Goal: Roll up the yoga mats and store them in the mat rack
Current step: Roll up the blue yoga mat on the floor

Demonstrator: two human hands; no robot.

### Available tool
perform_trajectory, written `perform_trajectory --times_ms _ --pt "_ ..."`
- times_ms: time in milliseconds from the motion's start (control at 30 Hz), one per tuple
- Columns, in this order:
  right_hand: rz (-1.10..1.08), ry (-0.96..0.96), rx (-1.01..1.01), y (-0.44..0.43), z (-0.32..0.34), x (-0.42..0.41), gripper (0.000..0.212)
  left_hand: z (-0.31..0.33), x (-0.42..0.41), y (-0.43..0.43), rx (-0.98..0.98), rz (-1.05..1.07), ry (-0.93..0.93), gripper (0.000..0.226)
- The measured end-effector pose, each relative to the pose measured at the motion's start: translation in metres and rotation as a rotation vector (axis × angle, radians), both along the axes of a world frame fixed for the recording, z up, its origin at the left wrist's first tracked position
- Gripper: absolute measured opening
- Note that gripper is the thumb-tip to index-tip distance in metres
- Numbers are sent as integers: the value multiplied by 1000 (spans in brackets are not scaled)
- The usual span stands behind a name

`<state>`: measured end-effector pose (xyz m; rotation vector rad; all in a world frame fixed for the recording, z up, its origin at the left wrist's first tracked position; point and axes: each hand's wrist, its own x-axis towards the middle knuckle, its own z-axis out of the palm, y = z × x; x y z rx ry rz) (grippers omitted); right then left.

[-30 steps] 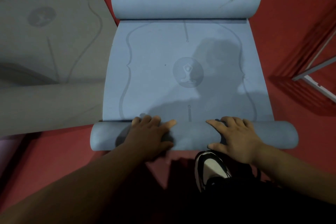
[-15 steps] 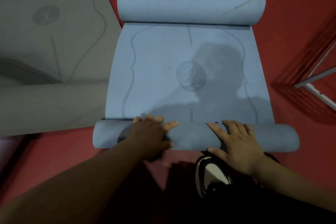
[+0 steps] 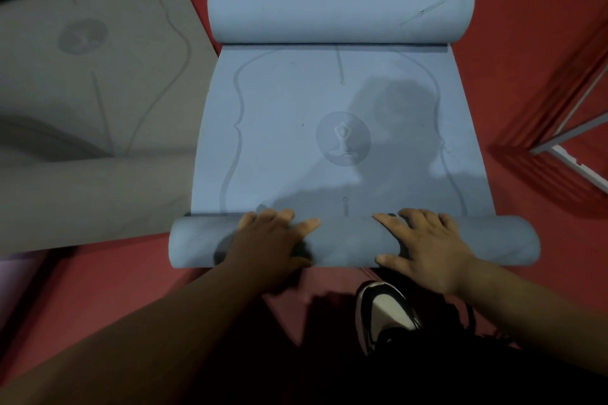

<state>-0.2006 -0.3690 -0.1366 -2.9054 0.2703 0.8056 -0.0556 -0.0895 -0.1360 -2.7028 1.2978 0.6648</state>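
A blue yoga mat (image 3: 279,141) lies on the red floor with a round yoga-figure emblem at its middle. Its near end is wound into a roll (image 3: 345,243) across the frame, and its far end curls into a second roll (image 3: 339,15). My left hand (image 3: 266,246) lies on top of the near roll left of centre, fingers spread forward. My right hand (image 3: 424,246) presses on the same roll right of centre, fingers straight and thumb toward me.
A grey yoga mat (image 3: 82,92) lies partly unrolled at the left, touching the blue mat's edge. A white metal frame (image 3: 572,148) stands on the floor at the right edge. My shoe (image 3: 385,312) sits just behind the near roll.
The near roll has advanced slightly along the mat under both hands, and the view has shifted a little so the far roll sits lower in the frame.
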Motion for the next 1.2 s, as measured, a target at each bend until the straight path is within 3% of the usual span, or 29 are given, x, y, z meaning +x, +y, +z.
perform_trajectory --times_ms 200,533,700,833,967,1200 --pt "-22 -73 -24 11 -6 -10 82 3 15 -5 3 24 81 79" --pt "-32 28 56 -4 -4 17 87 -6 5 9 -89 -2 -106 76" --pt "-40 -28 25 1 -2 10 87 3 15 3 -35 36 0 86" --pt "-12 -111 -16 6 -7 2 85 2 25 -1 -40 56 34 80" --pt "-15 -35 -11 -2 -5 15 88 5 31 -8 -28 64 30 82" --pt "-24 115 108 -21 1 45 97 -3 7 0 -119 48 -182 77"
